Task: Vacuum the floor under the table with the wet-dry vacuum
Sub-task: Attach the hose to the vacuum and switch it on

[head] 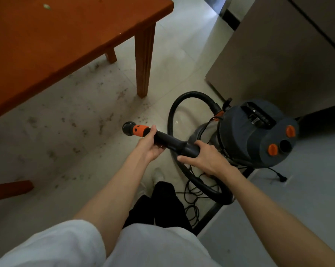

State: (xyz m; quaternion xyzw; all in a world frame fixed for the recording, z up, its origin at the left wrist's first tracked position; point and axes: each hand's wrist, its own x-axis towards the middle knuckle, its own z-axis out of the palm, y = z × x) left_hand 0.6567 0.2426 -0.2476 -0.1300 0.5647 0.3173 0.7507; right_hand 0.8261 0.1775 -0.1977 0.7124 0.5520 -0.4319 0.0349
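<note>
Left hand (150,146) wrapped round hose handle (168,140) just behind orange collar (141,130); right hand (205,156) clamped on thick cuff where hose (171,112) joins. Open nozzle end (128,128) points left toward table (47,45), above dirty floor (66,132). Vacuum (257,132) stands right, near cabinet (278,54). We judge handle rigid and light, hose springy and dragging, canister heavy. We favour this two-hand hold on hard plastic. Loose cord (193,191) near feet could snag.
</note>
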